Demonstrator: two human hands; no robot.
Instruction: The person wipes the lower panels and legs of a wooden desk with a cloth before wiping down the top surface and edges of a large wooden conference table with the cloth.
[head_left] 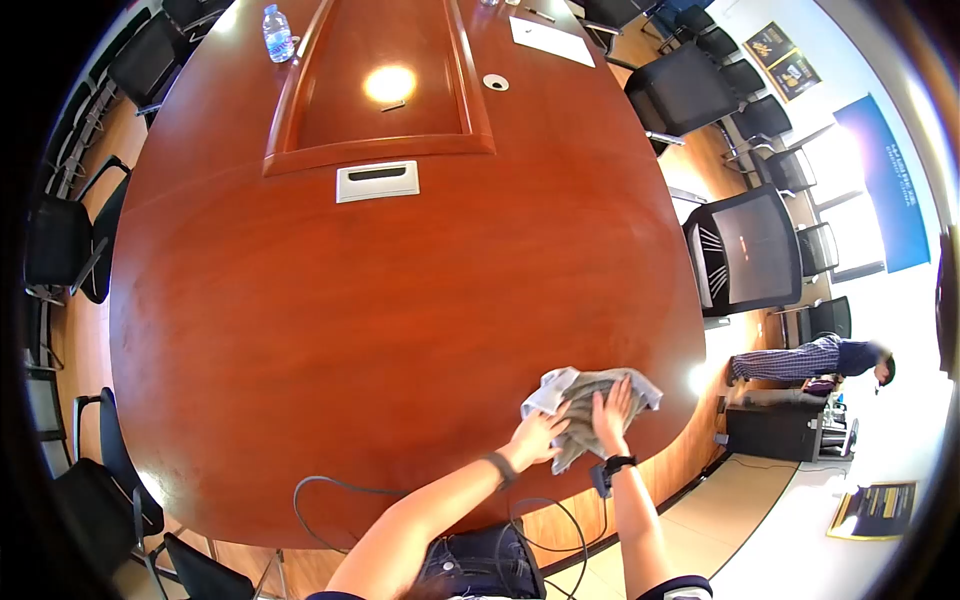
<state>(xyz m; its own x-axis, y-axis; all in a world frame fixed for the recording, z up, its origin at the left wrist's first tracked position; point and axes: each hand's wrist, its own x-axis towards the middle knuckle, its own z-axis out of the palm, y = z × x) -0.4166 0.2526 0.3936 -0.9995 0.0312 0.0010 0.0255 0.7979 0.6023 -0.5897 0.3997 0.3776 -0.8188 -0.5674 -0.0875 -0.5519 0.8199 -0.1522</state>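
Observation:
A grey and white cloth (588, 385) lies rumpled on the near right part of the large reddish-brown wooden table (400, 300), close to its curved edge. My left hand (540, 436) rests on the cloth's left side, its fingers reaching over the fabric and somewhat apart. Flat on the cloth's right half is my right hand (611, 415), fingers stretched out and pointing away from me. Both palms face down, and the fabric beneath them is hidden. A dark band is on my left wrist; my right wrist carries a black strap with a small device.
A socket panel (377, 182) is set into the tabletop before a recessed centre section. Farther off are a water bottle (277, 35), a paper sheet (552, 40) and a round cable hole (496, 82). A black cable (330, 480) loops near me. Chairs surround the table; a person (800, 360) stands right.

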